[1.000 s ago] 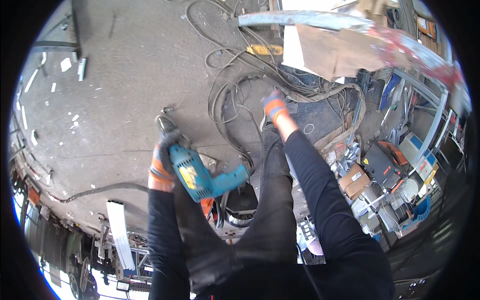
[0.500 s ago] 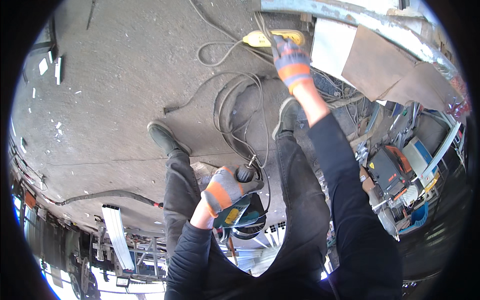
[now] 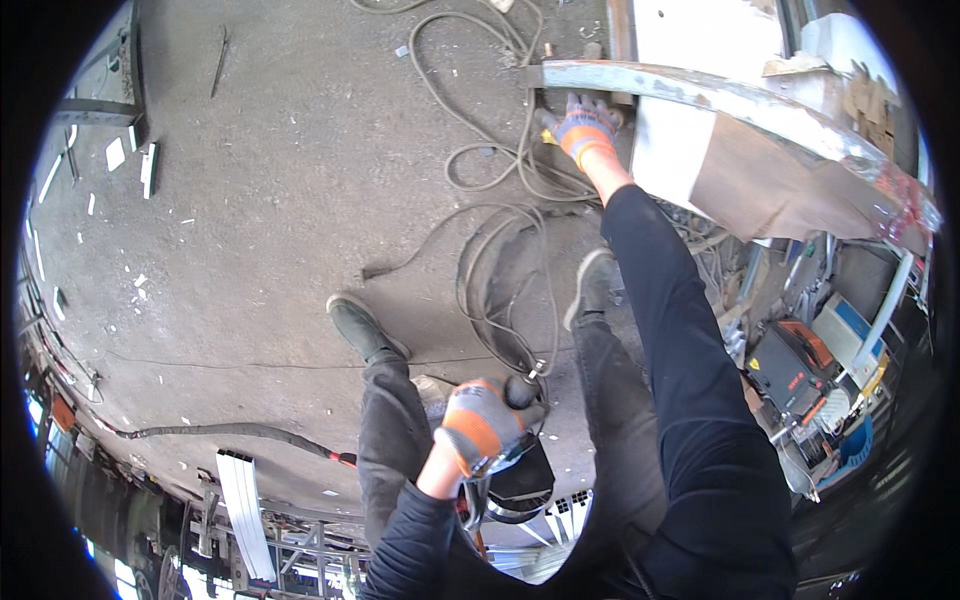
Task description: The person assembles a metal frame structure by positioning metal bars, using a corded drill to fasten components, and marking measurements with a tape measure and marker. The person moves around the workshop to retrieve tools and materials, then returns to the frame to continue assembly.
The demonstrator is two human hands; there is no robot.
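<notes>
My left hand (image 3: pixel 483 418), in a grey and orange work glove, is closed around a power drill (image 3: pixel 520 391). The drill's black chuck points forward with a metal bit in it, and its body is mostly hidden under the glove. My right hand (image 3: pixel 585 130), gloved the same way, reaches far forward with thumb and fingers spread. It lies over a yellow power strip (image 3: pixel 548 137), of which only a small yellow part shows beside the thumb. Just beyond that hand is the end of a worn light-blue metal beam (image 3: pixel 650 78).
Grey cables (image 3: pixel 480 180) loop over the concrete floor (image 3: pixel 260 230) ahead of my feet. Cardboard (image 3: pixel 760 175) lies under the beam at right. A black and orange machine (image 3: pixel 790 365) stands to the right. A white metal profile (image 3: pixel 243 510) is at lower left.
My view has shifted, so the floor appears lower and further right. My right hand has moved onto the power strip, covering most of it. My left hand still holds the drill.
</notes>
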